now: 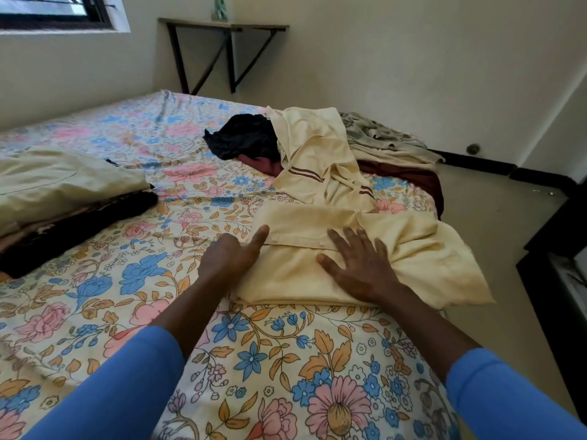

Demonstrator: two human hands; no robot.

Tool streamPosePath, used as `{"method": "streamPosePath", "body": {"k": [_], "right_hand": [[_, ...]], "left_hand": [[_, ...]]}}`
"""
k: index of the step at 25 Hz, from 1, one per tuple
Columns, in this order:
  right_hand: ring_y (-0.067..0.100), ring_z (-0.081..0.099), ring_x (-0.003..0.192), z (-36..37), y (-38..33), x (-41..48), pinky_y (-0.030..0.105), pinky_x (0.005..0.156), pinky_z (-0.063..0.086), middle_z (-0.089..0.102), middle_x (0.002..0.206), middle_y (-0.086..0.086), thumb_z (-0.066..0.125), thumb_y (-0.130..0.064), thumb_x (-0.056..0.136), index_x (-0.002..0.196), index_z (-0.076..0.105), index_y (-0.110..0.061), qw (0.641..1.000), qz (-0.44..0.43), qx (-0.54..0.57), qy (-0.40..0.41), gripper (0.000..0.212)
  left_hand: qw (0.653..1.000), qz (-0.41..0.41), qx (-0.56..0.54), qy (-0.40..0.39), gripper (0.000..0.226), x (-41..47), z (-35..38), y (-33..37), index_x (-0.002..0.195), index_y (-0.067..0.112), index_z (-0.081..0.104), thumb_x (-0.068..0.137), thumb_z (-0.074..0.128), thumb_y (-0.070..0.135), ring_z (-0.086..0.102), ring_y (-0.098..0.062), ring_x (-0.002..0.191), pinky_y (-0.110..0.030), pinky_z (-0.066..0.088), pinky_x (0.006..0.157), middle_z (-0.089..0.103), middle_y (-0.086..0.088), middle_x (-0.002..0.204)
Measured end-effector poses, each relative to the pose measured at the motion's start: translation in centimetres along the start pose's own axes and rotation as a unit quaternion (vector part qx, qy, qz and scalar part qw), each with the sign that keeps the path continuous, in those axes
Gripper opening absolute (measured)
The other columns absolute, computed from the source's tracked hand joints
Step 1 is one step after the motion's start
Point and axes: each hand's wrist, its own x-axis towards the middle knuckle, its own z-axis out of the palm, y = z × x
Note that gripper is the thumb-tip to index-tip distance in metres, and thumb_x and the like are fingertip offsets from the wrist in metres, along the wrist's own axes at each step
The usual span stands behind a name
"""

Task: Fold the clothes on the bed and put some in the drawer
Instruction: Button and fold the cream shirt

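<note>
A pale yellow buttoned shirt (pixel 413 252) lies partly folded on the floral bed sheet (pixel 270 344), its upper part with brown stripes trailing toward the far pile. My right hand (pixel 355 265) lies flat on the shirt with fingers spread, pressing it down. My left hand (pixel 235 252) is at the shirt's left edge, thumb stretched along the fold, fingers tucked at the edge so their hold is unclear. A pile of unfolded clothes sits beyond: a black garment (pixel 244 138), a maroon one (pixel 409 176) and a grey-beige one (pixel 381 138).
A stack of folded clothes (pixel 63 192), cream on top and dark below, rests at the bed's left. A wall shelf on black brackets (pixel 222 27) stands behind the bed. Bare floor (pixel 495 217) and dark furniture (pixel 565 249) lie to the right.
</note>
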Motion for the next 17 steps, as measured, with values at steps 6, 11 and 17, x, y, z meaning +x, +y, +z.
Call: {"method": "streamPosePath", "body": {"k": [6, 11, 17], "right_hand": [[0.025, 0.004, 0.16, -0.9, -0.8, 0.3, 0.05, 0.127, 0.003, 0.013, 0.173, -0.002, 0.012, -0.074, 0.099, 0.163, 0.022, -0.035, 0.994, 0.077, 0.065, 0.039, 0.076], [0.018, 0.016, 0.157, -1.2, -4.7, -1.6, 0.046, 0.128, 0.007, 0.025, 0.17, -0.001, 0.033, -0.064, 0.105, 0.158, 0.036, -0.033, 0.988, -0.088, 0.126, 0.02, 0.062], [0.036, 0.043, 0.136, -5.0, -1.4, -3.9, 0.052, 0.107, 0.043, 0.041, 0.15, 0.014, 0.062, -0.06, 0.089, 0.15, 0.037, -0.021, 0.955, 0.195, 0.185, 0.128, 0.077]], "left_hand": [[0.945, -0.096, -0.3, -0.089, 0.035, -0.4, -3.1, 2.3, 0.109, 0.002, 0.057, 0.091, 0.079, 0.023, 0.067, -0.029, 0.079, -0.038, 0.054, 0.053, 0.065, -0.016, 0.099], [0.965, -0.075, -0.249, 0.037, 0.02, -2.0, -12.2, -0.9, 0.093, 0.001, 0.064, 0.09, 0.08, 0.014, 0.065, -0.027, 0.072, -0.038, 0.052, 0.062, 0.068, -0.019, 0.093], [0.975, 0.019, -0.22, 0.026, 0.066, -4.1, -15.5, 4.4, 0.107, 0.004, 0.067, 0.063, 0.095, 0.045, 0.062, -0.022, 0.068, -0.028, 0.049, 0.052, 0.065, -0.014, 0.084]]}}
